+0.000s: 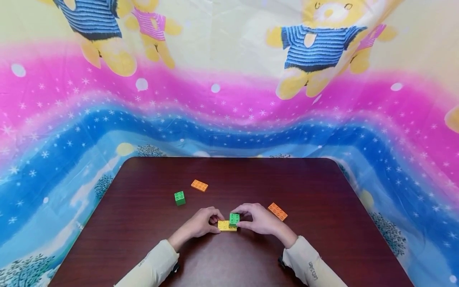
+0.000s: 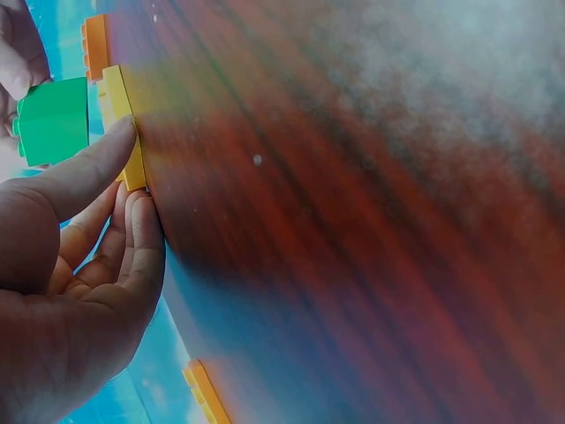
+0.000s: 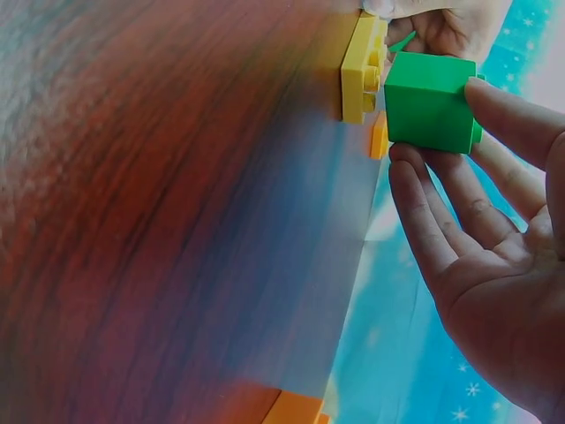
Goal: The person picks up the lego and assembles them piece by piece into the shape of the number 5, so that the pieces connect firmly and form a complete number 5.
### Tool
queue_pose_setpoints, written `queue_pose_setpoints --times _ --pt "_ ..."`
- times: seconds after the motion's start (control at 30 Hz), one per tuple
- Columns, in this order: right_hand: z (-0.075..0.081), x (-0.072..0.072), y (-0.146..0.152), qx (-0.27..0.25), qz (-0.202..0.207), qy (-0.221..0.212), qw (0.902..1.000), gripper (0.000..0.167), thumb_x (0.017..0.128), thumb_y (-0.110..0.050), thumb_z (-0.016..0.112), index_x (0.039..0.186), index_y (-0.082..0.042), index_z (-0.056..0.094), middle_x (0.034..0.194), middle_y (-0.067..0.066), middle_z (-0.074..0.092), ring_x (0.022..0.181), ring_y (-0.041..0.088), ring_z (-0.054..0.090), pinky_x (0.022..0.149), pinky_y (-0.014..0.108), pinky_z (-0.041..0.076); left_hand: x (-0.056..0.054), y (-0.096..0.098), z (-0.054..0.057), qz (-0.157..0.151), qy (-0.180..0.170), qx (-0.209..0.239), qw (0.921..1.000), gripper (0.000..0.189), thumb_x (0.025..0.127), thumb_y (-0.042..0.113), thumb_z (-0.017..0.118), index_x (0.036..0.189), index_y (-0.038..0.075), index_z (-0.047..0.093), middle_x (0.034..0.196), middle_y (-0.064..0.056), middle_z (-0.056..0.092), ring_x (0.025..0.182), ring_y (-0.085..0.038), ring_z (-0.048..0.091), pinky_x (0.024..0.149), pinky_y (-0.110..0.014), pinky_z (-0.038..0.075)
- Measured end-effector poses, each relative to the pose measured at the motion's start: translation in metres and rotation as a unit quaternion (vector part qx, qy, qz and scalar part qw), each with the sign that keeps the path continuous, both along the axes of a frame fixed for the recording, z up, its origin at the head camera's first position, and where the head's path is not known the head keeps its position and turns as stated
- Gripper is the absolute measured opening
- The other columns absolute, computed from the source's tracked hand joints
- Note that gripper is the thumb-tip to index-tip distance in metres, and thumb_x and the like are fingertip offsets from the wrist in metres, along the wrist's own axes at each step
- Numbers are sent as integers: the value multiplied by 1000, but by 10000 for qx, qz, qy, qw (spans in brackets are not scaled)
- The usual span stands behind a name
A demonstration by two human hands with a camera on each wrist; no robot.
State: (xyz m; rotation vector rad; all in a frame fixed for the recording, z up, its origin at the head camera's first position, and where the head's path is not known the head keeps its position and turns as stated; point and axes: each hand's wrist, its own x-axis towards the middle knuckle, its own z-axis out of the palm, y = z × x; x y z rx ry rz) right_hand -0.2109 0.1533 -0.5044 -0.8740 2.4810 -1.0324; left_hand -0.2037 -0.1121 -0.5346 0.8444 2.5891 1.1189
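Observation:
My left hand (image 1: pixel 201 223) pinches the left end of a flat yellow building brick (image 1: pixel 222 226) lying on the table, thumb on the near side. In my right hand (image 1: pixel 261 220) is a green square building brick (image 1: pixel 234 219), gripped between thumb and fingers. The green brick hangs over the right part of the yellow one. A gap shows between the two in the right wrist view, where the green brick (image 3: pixel 430 102) is beside the studs of the yellow brick (image 3: pixel 355 75). The left wrist view also has the thumb pressed on the yellow brick (image 2: pixel 124 93).
A second green brick (image 1: pixel 179 198) stands at the left, with a flat orange brick (image 1: pixel 199 185) farther back. Another flat orange brick (image 1: pixel 277 211) lies just beyond the right hand. The dark wooden table (image 1: pixel 229 263) borders a printed cloth (image 1: pixel 229 103) at its back and sides.

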Motion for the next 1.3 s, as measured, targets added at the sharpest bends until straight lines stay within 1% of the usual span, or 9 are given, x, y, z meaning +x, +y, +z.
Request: queue_pose_setpoints --times 0.3,0.63,1.03,1.3 --pt "-2 -1 -1 3 44 -79 10000 34 96 -23 76 129 -26 71 123 -8 71 109 17 69 98 41 58 -1 -1 -1 -31 86 20 10000 28 80 5 88 104 7 74 96 -4 68 88 -18 65 79 -29 57" --pt "-4 -3 -2 57 51 -108 9999 35 96 -24 76 130 -28 70 122 -10 70 108 13 68 98 34 58 -2 -1 -1 -13 -51 27 10000 28 80 5 88 104 7 74 96 -4 67 89 -19 65 80 -30 57" --pt "-5 -3 -4 72 37 -141 9999 34 96 -24 76 130 -27 70 121 -10 71 108 10 67 99 36 57 -3 0 -1 5 -73 22 10000 28 80 3 88 104 5 74 96 -7 66 90 -20 65 80 -29 57" --pt "-9 -5 -4 23 155 -223 9996 35 97 -22 75 131 -23 70 122 -9 70 110 10 68 97 34 58 -2 0 -1 10 -71 19 10000 28 79 3 88 103 6 74 96 -6 66 90 -20 65 80 -29 57"
